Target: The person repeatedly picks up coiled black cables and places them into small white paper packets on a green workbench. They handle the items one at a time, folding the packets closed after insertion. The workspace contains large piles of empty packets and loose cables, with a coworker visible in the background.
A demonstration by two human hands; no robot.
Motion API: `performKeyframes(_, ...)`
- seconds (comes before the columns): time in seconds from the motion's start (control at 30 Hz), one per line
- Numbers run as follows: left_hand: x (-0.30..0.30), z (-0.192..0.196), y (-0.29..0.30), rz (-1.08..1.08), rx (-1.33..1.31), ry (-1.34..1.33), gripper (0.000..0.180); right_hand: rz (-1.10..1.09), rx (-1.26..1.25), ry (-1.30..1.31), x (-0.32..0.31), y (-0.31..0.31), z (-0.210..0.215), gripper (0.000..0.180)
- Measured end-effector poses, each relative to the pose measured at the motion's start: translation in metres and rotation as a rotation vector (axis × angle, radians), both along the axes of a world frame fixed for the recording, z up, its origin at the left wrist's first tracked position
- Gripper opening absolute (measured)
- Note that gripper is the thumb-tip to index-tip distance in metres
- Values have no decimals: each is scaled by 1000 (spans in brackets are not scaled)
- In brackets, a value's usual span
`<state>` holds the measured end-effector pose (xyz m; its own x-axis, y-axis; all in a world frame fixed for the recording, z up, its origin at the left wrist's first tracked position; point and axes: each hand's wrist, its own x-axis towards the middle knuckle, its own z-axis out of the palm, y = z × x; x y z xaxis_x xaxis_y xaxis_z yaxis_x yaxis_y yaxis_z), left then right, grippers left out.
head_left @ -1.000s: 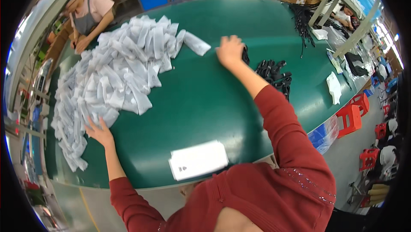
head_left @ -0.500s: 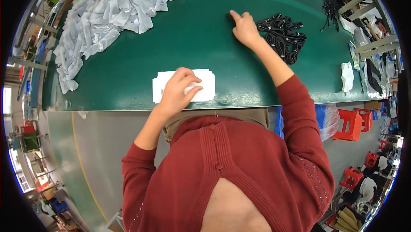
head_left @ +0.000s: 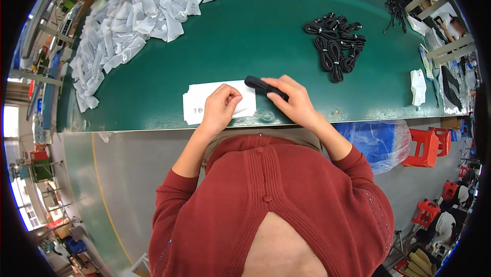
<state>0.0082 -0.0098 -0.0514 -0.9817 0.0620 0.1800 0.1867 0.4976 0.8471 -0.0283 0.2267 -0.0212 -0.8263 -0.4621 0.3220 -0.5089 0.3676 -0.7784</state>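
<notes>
A stack of flat white bags [head_left: 197, 98] with small dark print lies near the table's front edge. Over its middle rests my left hand [head_left: 219, 111], thumb and fingers closed in a pinch; whatever lies between the fingertips is hidden. My right hand [head_left: 296, 102] grips a bundled black cord [head_left: 258, 85], whose free end points left over the stack's right edge. Farther off to the right sits a pile of similar black cord bundles [head_left: 335, 47], each tied with a light band.
A large heap of filled, translucent white bags [head_left: 138, 19] covers the far left of the green table [head_left: 245, 37]. Loose black cords [head_left: 394, 11] and a white pouch [head_left: 417, 87] lie at the right. Red stools [head_left: 423, 146] and a plastic-wrapped blue bundle [head_left: 373, 141] stand below the right side.
My right hand has come back from beside the cord pile toward the stack, bringing a black cord bundle. My left fingers have closed from a more open pose over the bags.
</notes>
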Motion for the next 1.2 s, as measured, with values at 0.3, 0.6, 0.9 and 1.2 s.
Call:
performKeyframes(0.3,0,-1,-3,2,189,-33,2,134,113,-13,12,3,-5,36)
performKeyframes(0.6,11,24,5,-120,25,170,6,200,-283,-1185,3,0,-3,33)
performKeyframes(0.9,0,38,13,-129,-108,351,9,-162,-1,-410,16,-20,0,19)
performKeyframes(1.2,-35,54,5,-99,394,105,5,10,-313,254,-2,-30,6,29)
